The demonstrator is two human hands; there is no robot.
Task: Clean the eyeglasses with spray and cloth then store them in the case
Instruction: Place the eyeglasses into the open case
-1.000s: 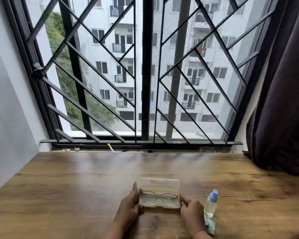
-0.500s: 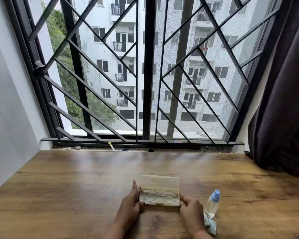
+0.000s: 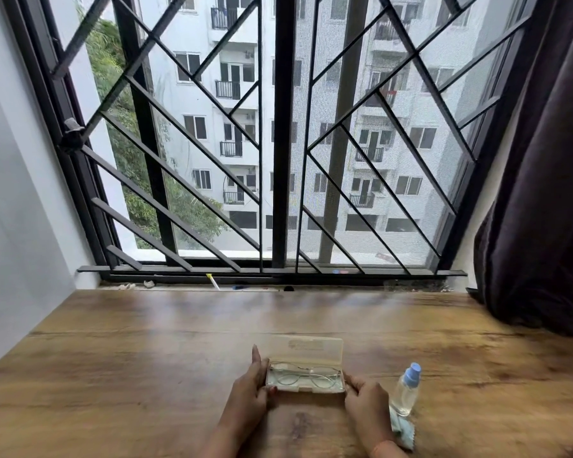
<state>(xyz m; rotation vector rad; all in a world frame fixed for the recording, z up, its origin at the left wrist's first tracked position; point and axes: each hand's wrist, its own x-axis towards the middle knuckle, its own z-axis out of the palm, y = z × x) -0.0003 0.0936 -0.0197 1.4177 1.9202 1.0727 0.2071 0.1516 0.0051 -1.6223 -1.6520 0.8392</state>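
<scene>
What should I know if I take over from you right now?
The left hand lays straight fingers against the left end of the case.
The right hand holds its right end with bent fingers.
The glasses lie inside the open case, lid up, on the table. The spray bottle stands right of the right hand, with the cloth at its base.
Done: I cannot tell whether the glasses were cleaned.
Left: if they are clean, shut the lid; if not, take them out, spray and wipe first.

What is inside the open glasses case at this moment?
The eyeglasses lie folded in the case, lid raised; left hand and right hand touch its ends. Whether anything lies beneath the glasses is too blurred to tell.
</scene>
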